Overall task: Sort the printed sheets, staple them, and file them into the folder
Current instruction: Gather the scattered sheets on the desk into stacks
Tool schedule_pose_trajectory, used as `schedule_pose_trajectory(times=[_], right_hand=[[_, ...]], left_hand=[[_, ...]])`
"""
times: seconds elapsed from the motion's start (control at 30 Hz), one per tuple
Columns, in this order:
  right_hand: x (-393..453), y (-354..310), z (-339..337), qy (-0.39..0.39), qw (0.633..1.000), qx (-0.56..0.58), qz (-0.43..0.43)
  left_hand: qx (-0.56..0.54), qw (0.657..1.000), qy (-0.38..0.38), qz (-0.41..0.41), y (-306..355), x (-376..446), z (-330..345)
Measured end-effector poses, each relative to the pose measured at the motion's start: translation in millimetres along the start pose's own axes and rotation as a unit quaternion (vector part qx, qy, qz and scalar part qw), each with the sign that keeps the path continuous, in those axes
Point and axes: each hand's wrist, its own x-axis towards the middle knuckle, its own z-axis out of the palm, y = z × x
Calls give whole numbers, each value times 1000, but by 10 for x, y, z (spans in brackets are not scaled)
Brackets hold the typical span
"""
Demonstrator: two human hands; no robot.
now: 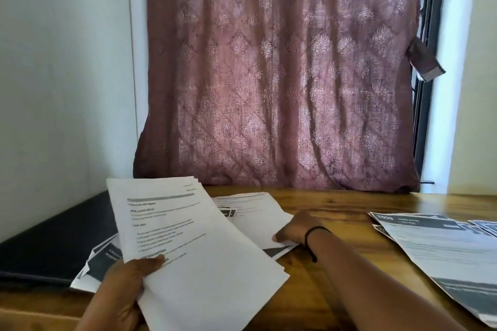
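Wooden desk [333,271], black folder [53,244] closed, left hand [126,285] gripping sheets [193,244]

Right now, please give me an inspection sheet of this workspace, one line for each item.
Surface: wooden table, bare in the middle.
Job's things: stack of printed sheets lifted in the left hand; loose sheets in the centre; another spread of sheets at the right; black folder closed at the left edge. No stapler seen.
Clutter: nothing seen.
Grippers: left hand grips the stack, thumb on top; right hand rests on the loose sheets, fingers hidden, black band on the wrist.
Cables: nothing seen.
Surroundings: patterned curtain behind the table, white wall at the left.
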Motion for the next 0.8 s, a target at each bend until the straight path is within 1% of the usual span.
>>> schedule_pose_trajectory(times=[0.1, 0.23, 0.33, 0.47, 0.57, 0.6, 0.67, 0.73, 0.8], right_hand=[[12, -10, -16, -26, 997, 73, 10], [72, 109, -90, -11, 986, 160, 37], [51, 220, -149, 7, 980, 193, 45], [61, 179, -111, -11, 970, 236, 56], [32, 27, -19, -22, 974, 224, 36], [41, -19, 20, -14, 979, 200, 25], [36, -87, 79, 3, 994, 108, 4], [5, -168, 115, -4, 999, 45, -11], [17, -202, 157, -19, 998, 52, -23]], left_hand=[[7, 1000, 15, 11, -5, -2, 20], [15, 1000, -3, -6, 38, -50, 28], [32, 999, -6, -26, 62, -70, 36], [67, 997, 18, -46, 48, -42, 53], [84, 994, 27, -62, 43, 6, 64], [91, 993, 28, -64, 43, 20, 66], [103, 992, 35, -70, 38, 52, 62], [108, 991, 37, -74, 32, 68, 51], [113, 989, 38, -83, 25, 81, 36]])
